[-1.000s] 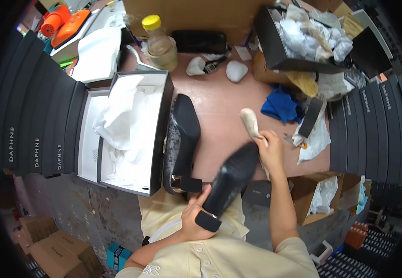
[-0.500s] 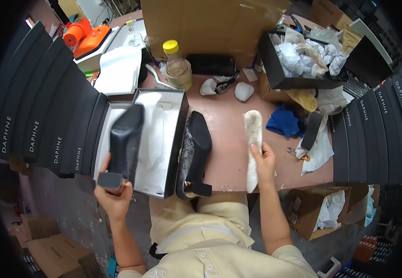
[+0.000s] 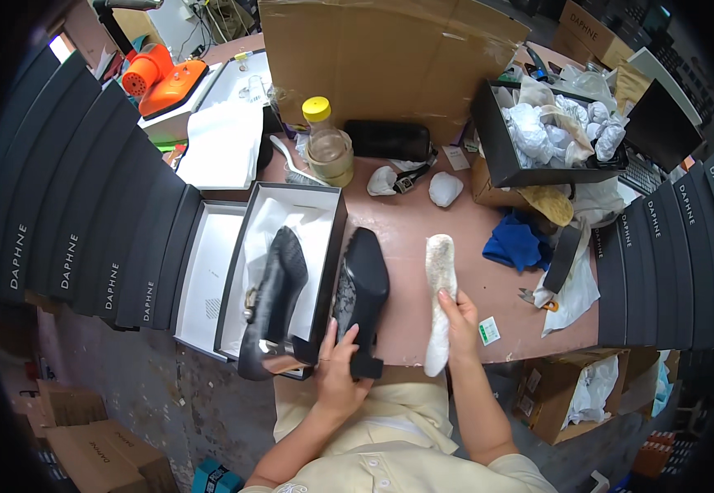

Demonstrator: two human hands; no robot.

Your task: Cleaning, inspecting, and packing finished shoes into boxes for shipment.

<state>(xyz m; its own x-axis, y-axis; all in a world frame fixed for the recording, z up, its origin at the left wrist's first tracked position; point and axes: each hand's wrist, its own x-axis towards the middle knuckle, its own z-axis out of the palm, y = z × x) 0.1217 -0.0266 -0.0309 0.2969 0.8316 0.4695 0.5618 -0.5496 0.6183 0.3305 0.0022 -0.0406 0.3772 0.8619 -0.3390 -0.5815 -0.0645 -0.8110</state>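
My left hand [image 3: 341, 374] is at the heel end of a black high-heeled shoe [image 3: 367, 275] lying on its side at the table's front edge. Its fingers are stretched and apart, touching the shoe, though the thumb is partly hidden. Left of it, the matching black shoe [image 3: 285, 275] lies in an open shoe box [image 3: 339, 209] over white paper, its heel end jutting past the box's near edge. A beaded ornament shows on its side. My right hand [image 3: 460, 325] pinches a long, fuzzy white insole-shaped pad [image 3: 440, 267], held upright over the table.
Dark shoe boxes [image 3: 85, 222] stand stacked at the left, more [image 3: 661, 255] at the right. Behind are a yellow-capped bottle [image 3: 329, 152], a black case [image 3: 390, 140] and a box of crumpled paper [image 3: 505, 172]. A blue cloth [image 3: 517, 242] and orange-handled scissors [image 3: 547, 305] lie at right.
My left hand has let go of the first shoe, now resting in the box, and moved right to the second shoe. My right hand still holds the white pad. The view has shifted slightly.
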